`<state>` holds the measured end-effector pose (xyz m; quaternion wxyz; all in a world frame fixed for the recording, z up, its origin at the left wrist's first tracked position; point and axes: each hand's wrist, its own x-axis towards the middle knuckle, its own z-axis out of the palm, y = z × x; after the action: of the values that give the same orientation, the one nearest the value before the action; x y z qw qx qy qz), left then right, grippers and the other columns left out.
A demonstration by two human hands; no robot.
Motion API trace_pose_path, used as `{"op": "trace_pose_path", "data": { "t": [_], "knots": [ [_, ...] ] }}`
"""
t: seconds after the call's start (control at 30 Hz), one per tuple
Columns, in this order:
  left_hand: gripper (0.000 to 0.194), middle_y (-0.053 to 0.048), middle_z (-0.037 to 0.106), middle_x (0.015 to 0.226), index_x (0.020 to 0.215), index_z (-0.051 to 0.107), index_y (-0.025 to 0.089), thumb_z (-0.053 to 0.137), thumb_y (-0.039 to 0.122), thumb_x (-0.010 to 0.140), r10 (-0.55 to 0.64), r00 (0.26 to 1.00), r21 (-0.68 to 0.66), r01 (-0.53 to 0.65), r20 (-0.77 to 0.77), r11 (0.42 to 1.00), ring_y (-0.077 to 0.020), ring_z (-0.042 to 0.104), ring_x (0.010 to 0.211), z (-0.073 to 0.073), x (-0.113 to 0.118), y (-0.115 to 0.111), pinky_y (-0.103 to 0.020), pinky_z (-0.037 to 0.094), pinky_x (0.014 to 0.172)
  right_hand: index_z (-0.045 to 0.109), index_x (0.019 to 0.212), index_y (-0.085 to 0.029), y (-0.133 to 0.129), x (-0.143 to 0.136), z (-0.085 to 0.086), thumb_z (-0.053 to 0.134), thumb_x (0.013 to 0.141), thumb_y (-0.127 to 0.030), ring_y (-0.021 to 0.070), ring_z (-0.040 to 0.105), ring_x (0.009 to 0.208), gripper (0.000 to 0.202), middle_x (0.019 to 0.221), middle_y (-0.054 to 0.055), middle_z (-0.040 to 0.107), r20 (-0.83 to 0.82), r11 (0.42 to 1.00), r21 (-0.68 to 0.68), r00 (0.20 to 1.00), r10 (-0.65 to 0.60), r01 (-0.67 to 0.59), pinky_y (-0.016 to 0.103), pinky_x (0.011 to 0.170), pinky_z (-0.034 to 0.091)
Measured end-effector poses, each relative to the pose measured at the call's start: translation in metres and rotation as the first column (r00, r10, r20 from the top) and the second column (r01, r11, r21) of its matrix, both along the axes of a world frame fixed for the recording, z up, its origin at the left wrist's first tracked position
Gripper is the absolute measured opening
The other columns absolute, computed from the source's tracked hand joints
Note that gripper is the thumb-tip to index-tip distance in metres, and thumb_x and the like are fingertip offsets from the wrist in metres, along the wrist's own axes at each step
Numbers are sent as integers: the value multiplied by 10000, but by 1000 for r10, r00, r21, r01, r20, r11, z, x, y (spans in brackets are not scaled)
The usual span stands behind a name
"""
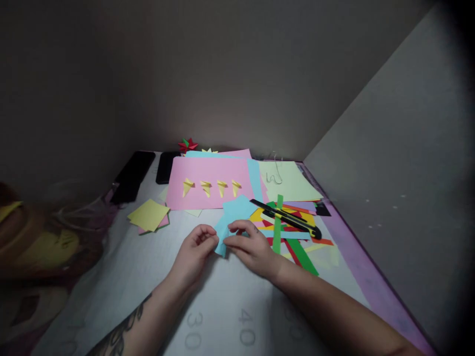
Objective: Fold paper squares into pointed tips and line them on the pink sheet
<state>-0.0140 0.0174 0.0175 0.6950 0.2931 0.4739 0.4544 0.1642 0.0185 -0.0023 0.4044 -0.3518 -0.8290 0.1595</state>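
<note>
Between both hands is a light blue piece of paper [221, 231], creased and held above the white table. My left hand [196, 249] pinches its left edge between thumb and fingers. On the right side my right hand [254, 247] grips the same paper, fingers bent over it. Just behind lies a flat blue sheet [239, 207]. Several small folded yellow paper pieces [206, 188] stand in a row on a pink sheet [215, 170] farther back.
Right of the hands, a black and yellow cutter [293, 220] lies on coloured strips [302, 257]. Pale green sheets [291, 183] are behind. Yellow squares [149, 215] and black phones [135, 169] lie left. A red paper star [188, 145] sits at the back.
</note>
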Motion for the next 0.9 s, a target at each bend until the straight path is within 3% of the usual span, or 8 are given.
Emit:
{"op": "trace_pose_path", "data": {
  "t": [0.13,0.3,0.43,0.6,0.77,0.9],
  "knots": [
    [199,44,550,635,711,609,189,755,269,603,9,1000,-52,-10,-6,999,-88,483,573,2,1,0,-194,385,541,662,1040,-276,1,2,-1,483,809,-27,209,547,1102,384,1214,84,521,-39,997,-30,997,68,-69,339,836,544],
    [195,-28,655,745,764,716,181,739,306,617,-40,994,-55,34,-98,998,-151,554,668,-4,-1,-2,-262,445,636,651,1048,-278,1,0,-1,527,848,-91,189,614,1011,300,1149,84,597,-86,998,23,994,65,-63,323,823,564],
    [156,-48,684,825,801,746,202,681,307,705,-99,959,123,136,-266,983,-182,583,749,-2,-8,-3,-284,457,695,659,1032,-268,0,2,4,529,870,-111,177,652,962,260,1053,75,668,-97,997,72,994,42,-35,302,790,581],
    [226,-75,675,921,912,752,250,719,264,689,-220,893,320,357,-393,877,-221,612,798,10,-17,-3,-312,497,678,668,965,-269,-2,6,7,534,872,-146,191,661,951,204,1037,68,678,-154,999,-19,987,-35,32,353,824,575],
    [231,-67,704,857,878,762,284,751,186,669,-61,821,499,402,-567,768,-235,638,820,12,-17,-6,-349,512,736,647,965,-270,-4,2,6,513,861,-97,186,632,996,243,1095,71,616,-277,997,-75,961,-3,-19,345,842,555],
    [183,-46,722,805,813,761,273,695,141,705,78,816,597,349,-572,723,-210,660,774,9,-16,-8,-320,522,706,645,972,-273,-8,-6,5,517,833,-47,200,595,1070,295,1259,78,439,-410,983,-164,912,10,-84,372,890,524]
  ]
}}
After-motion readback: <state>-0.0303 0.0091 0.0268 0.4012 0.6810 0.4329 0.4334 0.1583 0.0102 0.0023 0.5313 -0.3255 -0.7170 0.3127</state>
